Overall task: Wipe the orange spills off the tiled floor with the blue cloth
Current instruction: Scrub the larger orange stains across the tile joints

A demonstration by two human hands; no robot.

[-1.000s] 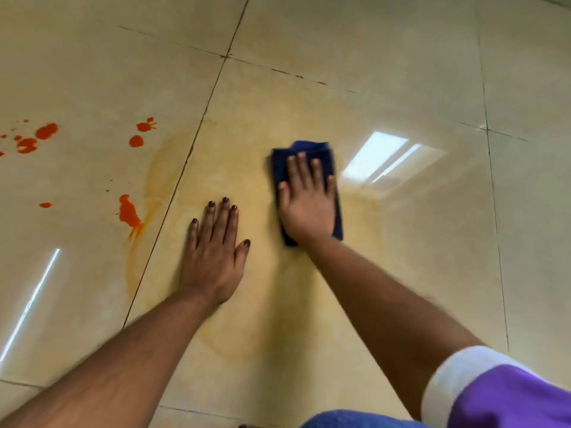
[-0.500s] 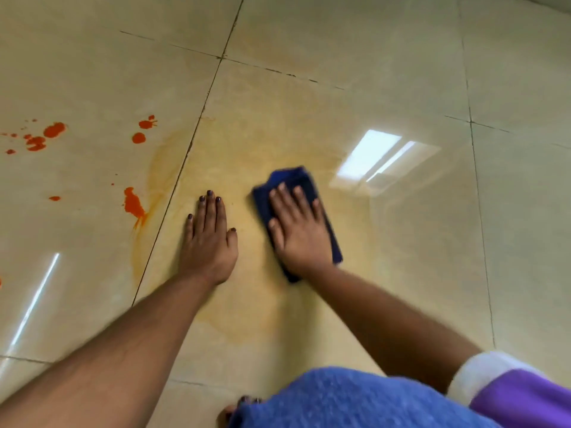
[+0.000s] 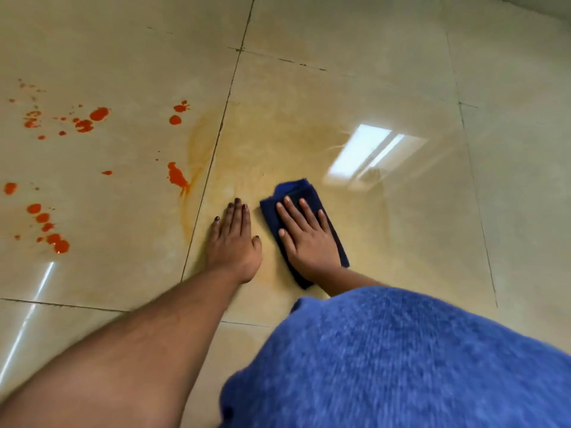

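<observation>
My right hand [image 3: 306, 236] lies flat on the folded dark blue cloth [image 3: 298, 189], pressing it onto a beige tile. My left hand [image 3: 234, 239] rests flat on the floor just left of the cloth, fingers close together, holding nothing. A pale orange smear [image 3: 278, 143] covers the tile around and beyond both hands. Bright orange spills lie on the tile to the left: one blob [image 3: 176, 177] near the grout line, two spots [image 3: 177, 114] farther away, a cluster [image 3: 89, 118] at the far left, and a chain of drops [image 3: 49, 227] at the near left.
A dark grout line [image 3: 213, 156] runs away from me just left of my left hand. Blue fuzzy clothing [image 3: 401, 359] fills the lower right and hides my right forearm. A ceiling light reflects [image 3: 367, 152] on the glossy tile beyond the cloth.
My right hand has dragged the cloth toward me and slightly left, ending beside my left hand. The view has tilted, bringing more spills at left and more blue clothing into sight.
</observation>
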